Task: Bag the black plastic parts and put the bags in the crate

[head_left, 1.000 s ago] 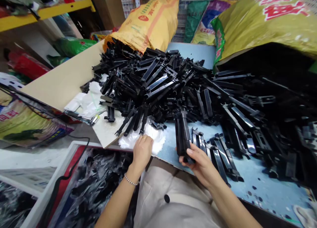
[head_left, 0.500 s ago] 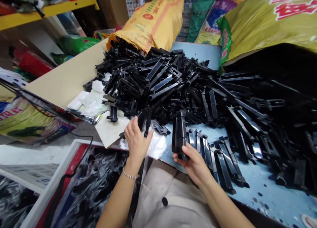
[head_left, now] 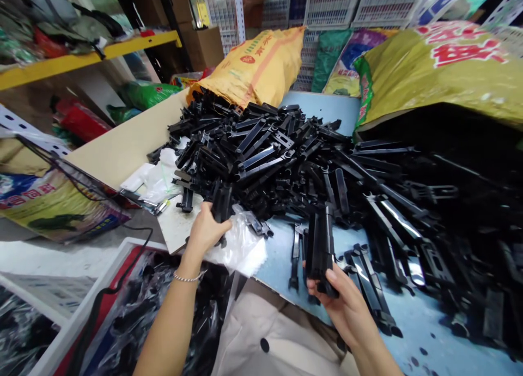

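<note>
My right hand [head_left: 343, 299] grips the lower end of a long black plastic part [head_left: 321, 245] and holds it nearly upright over the blue tabletop; it may be several pieces stacked together. My left hand [head_left: 204, 231] is closed around another black plastic part [head_left: 222, 202] at the near edge of the big heap [head_left: 261, 152] of similar parts. Clear plastic bags [head_left: 239, 240] lie just right of my left hand. More slim black parts [head_left: 370, 286] lie in a row on the blue surface [head_left: 273, 256] beside my right hand.
An orange woven sack [head_left: 265, 65] lies behind the heap, and a yellow-green sack [head_left: 433, 76] gapes at the right. Below left, a crate [head_left: 122, 250] holds bagged black parts. A black cable [head_left: 98, 305] runs over its rim. A person stands behind the table.
My left hand, open before, has closed on a black part at the heap's edge. My right hand has moved right and lower with its part. The view has tilted up slightly.
</note>
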Available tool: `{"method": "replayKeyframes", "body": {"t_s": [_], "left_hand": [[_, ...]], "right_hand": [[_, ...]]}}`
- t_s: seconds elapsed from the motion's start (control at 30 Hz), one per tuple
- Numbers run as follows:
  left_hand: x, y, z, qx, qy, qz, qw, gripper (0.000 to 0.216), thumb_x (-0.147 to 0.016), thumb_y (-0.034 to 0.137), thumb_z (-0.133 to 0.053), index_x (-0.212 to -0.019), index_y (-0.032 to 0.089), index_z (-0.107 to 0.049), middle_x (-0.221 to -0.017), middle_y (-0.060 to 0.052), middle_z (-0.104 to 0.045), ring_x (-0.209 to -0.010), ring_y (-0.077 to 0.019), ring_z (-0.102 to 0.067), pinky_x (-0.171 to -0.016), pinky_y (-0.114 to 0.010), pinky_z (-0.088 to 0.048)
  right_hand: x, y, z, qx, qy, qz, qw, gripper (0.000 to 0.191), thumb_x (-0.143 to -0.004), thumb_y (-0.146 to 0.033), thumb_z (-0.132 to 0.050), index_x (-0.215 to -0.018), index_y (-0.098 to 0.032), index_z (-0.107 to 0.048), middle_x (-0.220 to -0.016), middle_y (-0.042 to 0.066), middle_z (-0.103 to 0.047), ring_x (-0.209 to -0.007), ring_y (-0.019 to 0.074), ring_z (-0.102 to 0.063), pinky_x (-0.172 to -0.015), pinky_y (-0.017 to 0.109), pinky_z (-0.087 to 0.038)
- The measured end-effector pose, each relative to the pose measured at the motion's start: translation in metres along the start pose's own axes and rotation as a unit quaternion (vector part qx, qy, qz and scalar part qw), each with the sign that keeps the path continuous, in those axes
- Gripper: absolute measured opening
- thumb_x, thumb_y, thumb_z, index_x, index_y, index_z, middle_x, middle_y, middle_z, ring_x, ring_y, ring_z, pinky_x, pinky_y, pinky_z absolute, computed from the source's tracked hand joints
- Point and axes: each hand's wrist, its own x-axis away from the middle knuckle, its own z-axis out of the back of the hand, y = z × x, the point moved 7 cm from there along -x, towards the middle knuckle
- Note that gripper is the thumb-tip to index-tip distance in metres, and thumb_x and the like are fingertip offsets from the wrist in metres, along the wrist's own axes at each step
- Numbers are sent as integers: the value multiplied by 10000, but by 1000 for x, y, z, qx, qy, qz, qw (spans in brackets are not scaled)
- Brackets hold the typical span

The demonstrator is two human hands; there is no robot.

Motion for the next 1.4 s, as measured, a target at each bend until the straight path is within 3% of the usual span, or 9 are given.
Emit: {"method": "replayKeyframes", "body": {"t_s": [0.13,0.23,0.47,0.57,0.67,0.8,0.97,1.1,1.4], "left_hand": [[15,-9,42,258,74,65,961,502,-593,404,-762,-971,206,-497,-829,6,-559,-715,-179,-587,-624,-277,-477],[10,40,46,475,45,32,878,486,-636,440,-738,-989,196,-510,-805,28,-566,-605,-119,-556,-553,-237,-475],[-56,259,-45,560,-91,-126,814,472,-735,337,-755,-1060,159,-462,-1021,-73,-617,-882,-179,-649,-824,-348,-522],[-63,290,-71,480,-154,-166,848,429,-802,325,-708,-1123,146,-487,-1211,-146,-578,-1157,-242,-571,-945,-381,-463],[-42,250,-56,431,-165,-210,862,381,-837,353,-663,-1151,196,-515,-1188,-102,-611,-1098,-211,-602,-893,-344,-494],[18,127,-52,191,-145,-165,957,252,-881,422,-572,-898,171,-594,-795,-65,-666,-797,-225,-657,-781,-410,-537],[91,22,-69,-126,-19,-253,959,368,-860,314,-619,-1195,165,-590,-1331,-188,-566,-1300,-387,-455,-1047,-625,-361],[101,-6,-67,-95,-67,-367,923,281,-943,154,-430,-1109,180,-656,-1267,-133,-639,-1260,-284,-537,-1043,-519,-448],[93,-12,-23,1,-179,-366,913,112,-871,203,-608,-821,191,-708,-1070,-87,-710,-1104,-245,-621,-959,-428,-508]], "right_hand": [[5,-10,14,-8,3,4,1000,341,-778,-420,-724,-1060,-229,-717,-993,63,-682,-743,161,-598,-647,271,-516],[6,-18,19,-18,-1,8,1000,346,-771,-432,-727,-1047,-223,-722,-1004,73,-686,-734,163,-597,-646,278,-517],[12,-29,20,-38,2,36,999,366,-760,-438,-734,-1049,-214,-716,-1025,82,-683,-722,163,-599,-636,284,-521],[19,-29,24,-45,19,46,998,372,-760,-441,-731,-1046,-203,-716,-989,78,-685,-714,156,-591,-629,272,-517],[21,-24,29,-47,33,37,998,358,-780,-421,-719,-1058,-195,-712,-969,78,-688,-731,156,-592,-635,260,-513],[9,-13,20,-42,9,4,999,362,-760,-432,-737,-1033,-195,-720,-984,81,-691,-720,163,-603,-637,280,-518],[-20,2,-37,-10,-81,-7,997,330,-785,-419,-710,-1045,-216,-704,-1040,61,-693,-829,184,-617,-758,299,-502],[-41,18,-74,42,-125,6,991,343,-760,-418,-721,-1035,-213,-694,-947,39,-691,-843,180,-595,-779,282,-459],[-54,24,-37,125,-27,16,992,394,-708,-416,-761,-1062,-262,-683,-868,-7,-637,-853,177,-560,-748,269,-429]]}}
